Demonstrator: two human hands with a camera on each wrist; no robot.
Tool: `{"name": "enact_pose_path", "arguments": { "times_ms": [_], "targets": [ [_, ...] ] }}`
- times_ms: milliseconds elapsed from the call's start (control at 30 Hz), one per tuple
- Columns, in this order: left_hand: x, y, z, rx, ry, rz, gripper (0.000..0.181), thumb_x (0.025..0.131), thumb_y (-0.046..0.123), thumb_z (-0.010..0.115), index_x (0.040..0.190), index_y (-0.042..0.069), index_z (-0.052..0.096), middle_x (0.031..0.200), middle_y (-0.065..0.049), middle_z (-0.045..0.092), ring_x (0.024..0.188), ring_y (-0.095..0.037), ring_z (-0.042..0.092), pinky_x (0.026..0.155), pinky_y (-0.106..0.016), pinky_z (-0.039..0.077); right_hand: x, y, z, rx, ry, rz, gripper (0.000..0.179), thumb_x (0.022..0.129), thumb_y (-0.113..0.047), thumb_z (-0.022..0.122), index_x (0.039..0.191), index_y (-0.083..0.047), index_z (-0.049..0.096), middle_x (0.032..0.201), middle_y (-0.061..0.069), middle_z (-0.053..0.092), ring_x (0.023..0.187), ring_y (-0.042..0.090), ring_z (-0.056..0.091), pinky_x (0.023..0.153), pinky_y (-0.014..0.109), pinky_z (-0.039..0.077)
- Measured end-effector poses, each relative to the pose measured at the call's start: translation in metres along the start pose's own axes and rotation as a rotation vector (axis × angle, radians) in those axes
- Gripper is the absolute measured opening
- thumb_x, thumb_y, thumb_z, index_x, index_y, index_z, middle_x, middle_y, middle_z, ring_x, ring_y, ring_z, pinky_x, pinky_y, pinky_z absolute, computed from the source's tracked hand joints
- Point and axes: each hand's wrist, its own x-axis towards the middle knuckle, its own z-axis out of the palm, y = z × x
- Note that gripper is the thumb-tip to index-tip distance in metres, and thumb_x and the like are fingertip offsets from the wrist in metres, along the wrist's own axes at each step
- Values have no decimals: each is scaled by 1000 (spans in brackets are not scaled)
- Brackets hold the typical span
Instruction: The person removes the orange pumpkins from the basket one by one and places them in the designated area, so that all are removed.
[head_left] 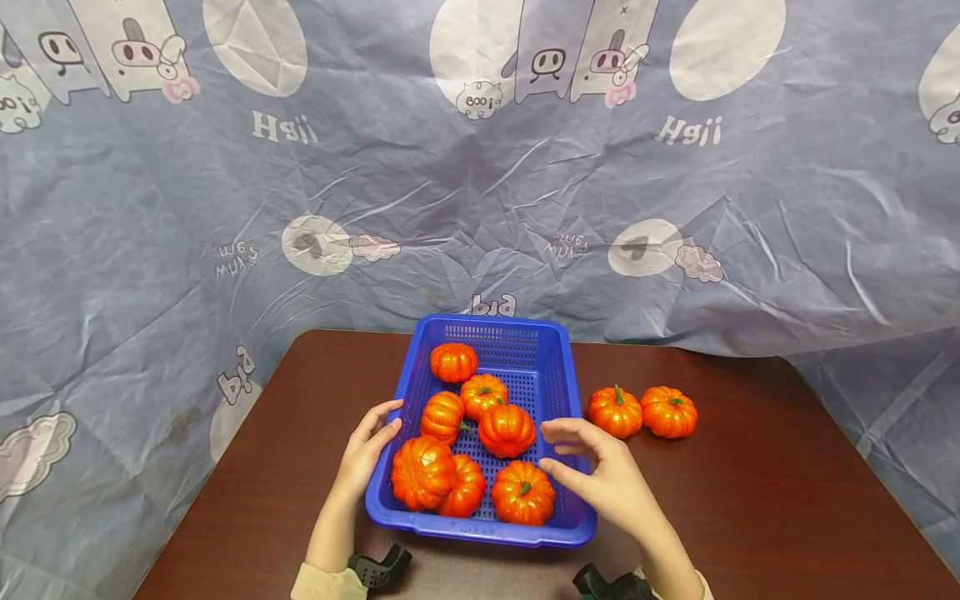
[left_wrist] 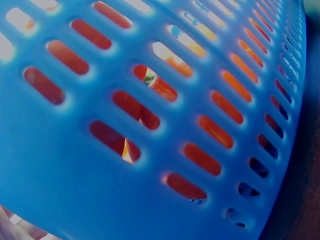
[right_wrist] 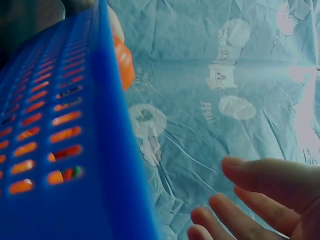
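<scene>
A blue plastic basket (head_left: pixel 480 537) with slotted walls stands on the table and holds several shiny orange pumpkins, among them one at the near right (head_left: pixel 523 493) and a big one at the near left (head_left: pixel 422 472). On the basket's left side is my left hand (head_left: pixel 362 457), its thumb and fingertips right at the rim; only a bit of it (left_wrist: pixel 17 230) shows in the left wrist view. My right hand (head_left: pixel 600 467) hovers by the right rim, fingers spread and relaxed, nothing between them. The right wrist view shows that hand (right_wrist: pixel 265 200) apart from the basket wall (right_wrist: pixel 110 150).
Two more pumpkins, one with an upright green stem (head_left: pixel 615 411) and one beside it (head_left: pixel 669 412), sit on the brown table (head_left: pixel 750 492) right of the basket. A grey-blue printed cloth (head_left: pixel 465 208) hangs behind the table. Dark devices (head_left: pixel 381 568) are strapped to both wrists.
</scene>
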Motion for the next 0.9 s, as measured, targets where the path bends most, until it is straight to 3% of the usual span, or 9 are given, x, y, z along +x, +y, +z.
{"name": "enact_pose_path", "arguments": {
  "times_ms": [133,367,667,900],
  "targets": [
    [0,0,0,-2,0,-1,37,95,12,51,131,1,49,136,-16,47,111,-24,51,89,-25,46,-1,2,6,18,-104,-30,37,77,-11,78,111,-10,63,105,0,66,93,14,64,78,32,53],
    [0,-1,-1,3,8,-3,37,95,12,52,130,1,49,136,-16,47,111,-22,51,88,-25,46,-1,7,14,17,-236,-86,36,77,-11,77,111,-12,63,105,4,66,93,24,64,77,34,53],
    [0,-1,-1,3,8,-4,37,95,12,52,130,1,50,136,-15,47,112,-23,50,89,-25,45,-2,11,19,-14,-363,13,36,76,-3,74,110,-11,64,102,8,66,90,23,64,78,36,52],
    [1,-1,0,0,7,1,36,95,12,52,130,2,50,133,-17,48,109,-23,51,87,-26,47,-2,10,23,-76,-402,16,28,77,-2,74,103,-7,66,99,5,67,85,18,65,74,33,53]
  ]
}}
